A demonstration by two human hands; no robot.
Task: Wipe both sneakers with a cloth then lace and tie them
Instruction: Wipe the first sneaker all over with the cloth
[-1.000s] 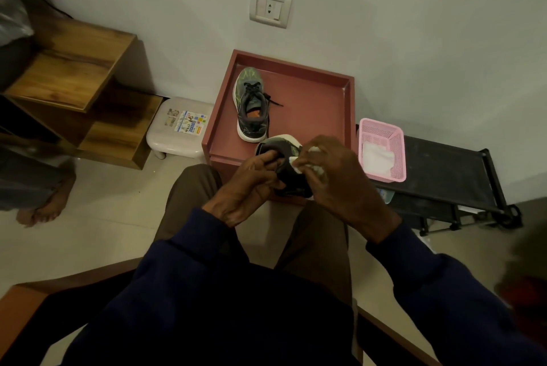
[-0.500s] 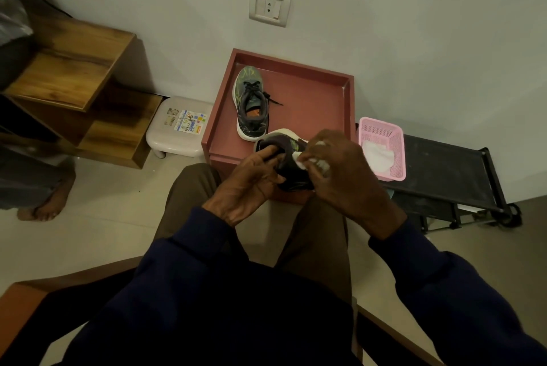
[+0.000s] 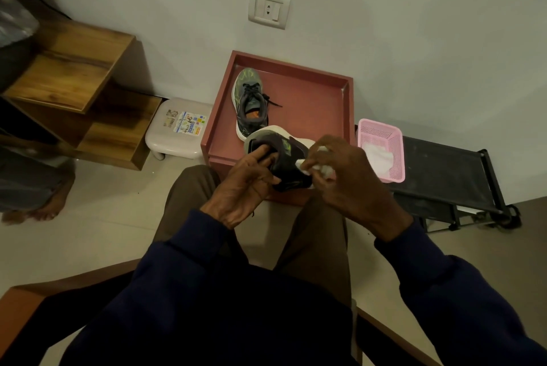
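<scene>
The held sneaker [image 3: 288, 170] is dark with a white sole. It hangs in the air over the table's near edge, just past the person's knees, tipped on its side with the sole turned toward the wall. The left hand [image 3: 244, 188] grips it, with fingers [image 3: 262, 152] curled into the shoe's opening and another fingertip hooked under its lower edge. The right hand [image 3: 350, 179] has its fingers bunched tight around a crumpled white cloth [image 3: 321, 166] and presses it against the sneaker's dark side. Whether this sneaker has laces cannot be told, since the hands cover it.

The second sneaker [image 3: 250, 99] stands upright on the red table [image 3: 313, 105], just beyond the held one, with its toe toward the wall. It is grey and green with an orange insole, and its black laces are threaded, one end trailing to the right.

The table has a raised rim and stands against the wall, below a white socket [image 3: 269, 7]. Just to its right a pink basket [image 3: 384, 132] sits on a low black rack [image 3: 444, 167] and holds a spare cloth [image 3: 376, 157], also white. To the table's left is a small white stool [image 3: 177, 132] with a sticker on top, and beyond that a stepped wooden shelf [image 3: 74, 75]. Someone's bare foot [image 3: 44, 206] rests on the floor at the far left.
</scene>
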